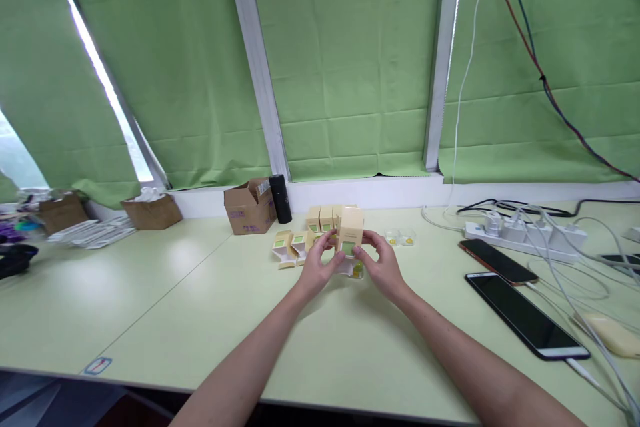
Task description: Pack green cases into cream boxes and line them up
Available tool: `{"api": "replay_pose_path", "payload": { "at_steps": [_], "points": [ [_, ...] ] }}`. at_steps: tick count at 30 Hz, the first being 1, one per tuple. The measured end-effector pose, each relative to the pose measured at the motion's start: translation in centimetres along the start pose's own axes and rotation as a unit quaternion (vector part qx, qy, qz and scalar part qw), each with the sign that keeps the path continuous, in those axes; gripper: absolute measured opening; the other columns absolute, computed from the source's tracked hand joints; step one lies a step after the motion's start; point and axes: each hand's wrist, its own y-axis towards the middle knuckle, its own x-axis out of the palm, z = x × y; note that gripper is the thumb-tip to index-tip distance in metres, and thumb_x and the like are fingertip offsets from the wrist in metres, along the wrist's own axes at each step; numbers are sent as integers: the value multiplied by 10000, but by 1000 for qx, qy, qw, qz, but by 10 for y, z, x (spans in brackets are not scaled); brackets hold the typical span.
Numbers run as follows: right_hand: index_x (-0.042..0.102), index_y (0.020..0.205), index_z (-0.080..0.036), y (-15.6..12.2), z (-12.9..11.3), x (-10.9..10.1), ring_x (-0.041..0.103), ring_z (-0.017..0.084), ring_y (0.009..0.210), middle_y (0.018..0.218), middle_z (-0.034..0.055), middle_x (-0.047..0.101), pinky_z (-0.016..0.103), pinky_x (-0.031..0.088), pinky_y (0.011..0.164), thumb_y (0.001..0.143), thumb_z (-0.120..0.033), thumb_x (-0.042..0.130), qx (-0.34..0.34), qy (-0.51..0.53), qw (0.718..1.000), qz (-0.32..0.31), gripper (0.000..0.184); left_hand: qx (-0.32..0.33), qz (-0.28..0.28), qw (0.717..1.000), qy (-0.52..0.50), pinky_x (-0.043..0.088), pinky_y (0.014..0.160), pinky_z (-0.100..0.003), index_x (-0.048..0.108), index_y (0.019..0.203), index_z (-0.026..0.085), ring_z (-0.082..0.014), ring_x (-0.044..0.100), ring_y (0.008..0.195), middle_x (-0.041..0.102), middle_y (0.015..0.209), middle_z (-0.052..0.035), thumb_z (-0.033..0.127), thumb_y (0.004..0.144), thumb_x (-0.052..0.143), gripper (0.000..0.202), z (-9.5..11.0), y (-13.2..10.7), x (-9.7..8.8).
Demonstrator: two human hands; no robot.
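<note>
Between my two hands is a small kraft-coloured carton (351,223) with a green label patch near its lower end. My left hand (320,263) grips its left side and my right hand (381,264) its right side, thumbs on the front. Just below the carton shows a clear plastic pack (357,271) with yellow-green bits; whether it is inside the carton I cannot tell. Left of my hands lie open cartons (284,248) of the same kind. Behind them closed cartons (320,217) stand in a row. Right of my hands sits a clear twin-cup pack (400,237) with yellow contents.
A cardboard box (249,208) and a black cylinder (281,199) stand at the back left. On the right lie two phones (525,315), a white power strip (520,240) and tangled cables. Farther left are a paper stack (95,230) and a brown box (153,212).
</note>
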Motion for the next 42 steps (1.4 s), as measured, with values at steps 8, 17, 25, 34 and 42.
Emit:
{"api": "replay_pose_path", "payload": {
  "at_steps": [8,17,25,34,42],
  "points": [
    [598,1296,-263,-5,0,-3,595,304,1211,1296,112,654,521,465,1061,880,-370,669,-52,-44,998,-8,436,52,37,997,36,487,1044,-476,574,1321,200,-295,621,1182,651,1285,-144,396,854,760,539,2,2,-5],
    [580,1299,-286,-4,-2,-7,528,314,1251,1292,88,644,523,443,1078,824,-239,601,-78,-85,993,7,478,252,190,891,326,369,1122,-626,621,1038,275,-345,402,1398,564,1413,-119,138,855,638,230,9,-8,-9],
    [588,1276,-284,-4,4,-7,528,313,1242,1280,87,638,522,435,1085,822,-236,606,-75,-94,993,11,457,296,193,869,346,415,1107,-615,624,1047,274,-342,457,1370,549,1376,-125,140,872,604,221,11,-10,-9],
    [561,1324,-281,-3,9,-6,515,325,1288,1350,107,603,536,443,1082,858,-287,627,-95,-101,990,22,471,109,129,985,-36,533,1024,-435,572,1276,194,-309,611,1239,565,1354,-166,453,861,747,520,9,1,-4],
    [538,1360,-286,-3,5,-6,537,312,1292,1405,114,530,516,502,1041,878,-272,609,-116,-73,991,1,487,-22,111,972,-206,541,959,-398,334,1417,234,-249,713,1077,721,1148,-118,494,820,805,804,6,5,-3]
  ]
}}
